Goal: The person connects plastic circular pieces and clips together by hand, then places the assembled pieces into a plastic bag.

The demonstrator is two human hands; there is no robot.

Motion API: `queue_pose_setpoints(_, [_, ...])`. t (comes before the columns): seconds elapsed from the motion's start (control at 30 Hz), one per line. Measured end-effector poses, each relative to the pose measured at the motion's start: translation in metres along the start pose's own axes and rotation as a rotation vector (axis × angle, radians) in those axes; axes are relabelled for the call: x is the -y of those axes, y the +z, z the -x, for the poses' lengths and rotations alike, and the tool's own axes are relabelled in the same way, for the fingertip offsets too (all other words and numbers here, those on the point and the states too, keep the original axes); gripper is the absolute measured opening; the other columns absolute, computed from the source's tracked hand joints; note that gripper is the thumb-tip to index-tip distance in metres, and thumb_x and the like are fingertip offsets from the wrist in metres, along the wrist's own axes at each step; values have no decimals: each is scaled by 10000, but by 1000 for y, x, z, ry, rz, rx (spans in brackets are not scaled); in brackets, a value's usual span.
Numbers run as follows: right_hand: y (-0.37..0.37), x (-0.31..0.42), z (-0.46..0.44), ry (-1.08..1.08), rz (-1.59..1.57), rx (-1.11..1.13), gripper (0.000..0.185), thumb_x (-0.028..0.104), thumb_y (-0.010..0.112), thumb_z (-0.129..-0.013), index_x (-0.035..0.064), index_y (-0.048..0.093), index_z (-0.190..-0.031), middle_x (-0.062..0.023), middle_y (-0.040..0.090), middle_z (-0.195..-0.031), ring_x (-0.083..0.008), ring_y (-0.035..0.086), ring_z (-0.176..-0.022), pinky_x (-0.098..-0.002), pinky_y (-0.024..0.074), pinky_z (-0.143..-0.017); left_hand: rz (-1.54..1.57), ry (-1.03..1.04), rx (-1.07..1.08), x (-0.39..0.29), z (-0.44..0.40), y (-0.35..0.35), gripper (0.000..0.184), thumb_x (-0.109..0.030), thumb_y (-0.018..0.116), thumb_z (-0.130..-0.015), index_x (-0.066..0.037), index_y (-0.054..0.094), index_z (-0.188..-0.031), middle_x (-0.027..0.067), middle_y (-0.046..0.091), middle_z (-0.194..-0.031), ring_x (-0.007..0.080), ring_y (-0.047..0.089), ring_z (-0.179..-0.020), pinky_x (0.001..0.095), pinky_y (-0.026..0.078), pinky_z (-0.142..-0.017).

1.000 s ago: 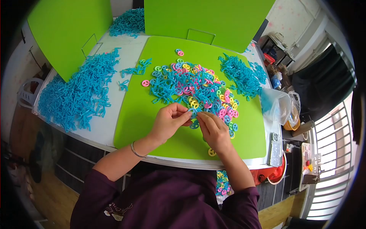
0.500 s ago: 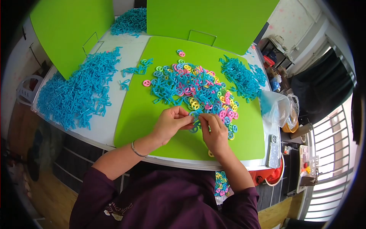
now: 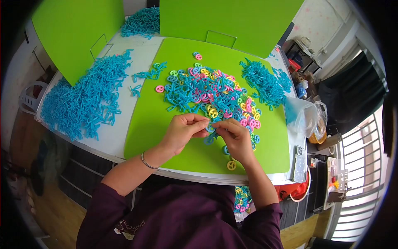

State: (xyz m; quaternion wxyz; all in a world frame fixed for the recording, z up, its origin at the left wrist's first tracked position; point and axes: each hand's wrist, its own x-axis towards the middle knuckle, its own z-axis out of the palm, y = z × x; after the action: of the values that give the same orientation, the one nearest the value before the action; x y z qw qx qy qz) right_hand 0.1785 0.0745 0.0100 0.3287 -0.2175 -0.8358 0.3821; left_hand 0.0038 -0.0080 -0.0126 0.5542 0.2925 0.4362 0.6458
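Note:
Between my hands is a small blue plastic wheel (image 3: 210, 129), and a teal plastic part seems joined to it, though fingers hide much of both. My left hand (image 3: 181, 132) is closed, pinching the wheel from the left side. On the right, my right hand (image 3: 236, 140) pinches the same piece with thumb and forefinger. Just beyond the fingertips lies a mixed heap of pink, yellow, green and blue wheels (image 3: 252, 123) with teal forked parts (image 3: 179, 99). A yellow wheel (image 3: 231, 165) lies below my right hand on the green mat (image 3: 153, 137).
Large teal heaps lie at the left (image 3: 87, 99), right (image 3: 261, 83) and back (image 3: 141, 23) of the white table (image 3: 110, 143). Green upright boards (image 3: 232, 20) stand behind. A clear plastic bag (image 3: 299, 118) and a phone-like object (image 3: 298, 162) are at the right edge.
My fingers have shifted slightly around the blue wheel, and the right hand has turned and moved a little. More of the yellow wheel near my right wrist shows now.

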Motion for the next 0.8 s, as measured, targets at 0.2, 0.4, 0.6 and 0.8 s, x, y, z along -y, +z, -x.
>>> queue_pose_setpoints(0.2, [2,1,2,-175,180,-31,267,-97,595,-795,44,683,-1004,-111,616,-870,-247,621,-755,-321,498,-636,-257,190,14,4,1,0,165,-79,612,-904,34,649,-1018,74,678,-857,118,658,-720,220,540,-648])
queue_pose_setpoints(0.4, [7,1,5,-348,411,-91,319,-116,599,-744,60,690,-993,-106,616,-878,-246,633,-756,-328,519,-646,-672,439,-59,-3,11,9,151,-56,599,-907,31,645,-1021,68,686,-824,99,651,-707,223,535,-637])
queue_pose_setpoints(0.6, [9,-4,5,229,-501,-135,136,26,627,-885,-4,598,-1014,-24,634,-904,-88,620,-805,-263,535,-678,-475,436,-36,-5,12,12,164,-96,583,-930,21,634,-1033,56,657,-799,97,632,-700,232,532,-635])
queue_pose_setpoints(0.8, [-5,5,1,378,-583,-98,164,44,628,-885,6,584,-1038,-39,632,-906,-99,622,-817,-264,549,-708,-402,319,-94,-18,6,0,208,-168,547,-960,-17,613,-1086,38,619,-795,86,593,-684,231,504,-611])
